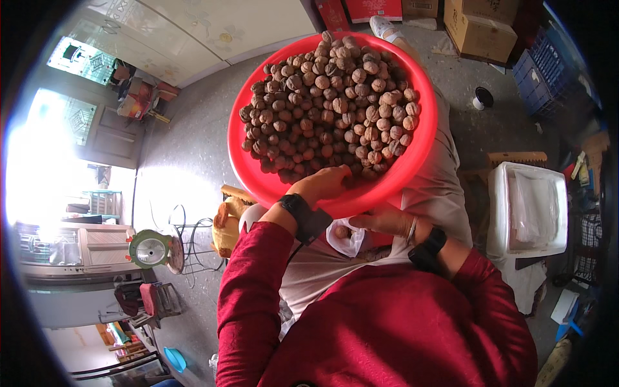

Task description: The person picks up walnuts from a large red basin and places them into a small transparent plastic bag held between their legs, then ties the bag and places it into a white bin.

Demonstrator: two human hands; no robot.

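Note:
A big red plastic basin (333,209) full of walnuts (321,96) stands before me, over my legs. My left hand (324,186) reaches over the basin's near rim, its fingertips among the nearest walnuts; whether it grips one is hidden. Just below the rim, my right hand (387,220) holds the edge of a small white plastic bag (347,242). One walnut (342,232) shows in the bag's mouth. Both wrists wear black bands with devices.
To the right stands a white foam box (495,208) with clear plastic bags (532,208) inside. A yellow plush-like thing (226,232) is left of my knee, near a small green fan (151,249) and loose cables (193,237). Cardboard boxes (483,36) and blue crates (532,80) are at upper right.

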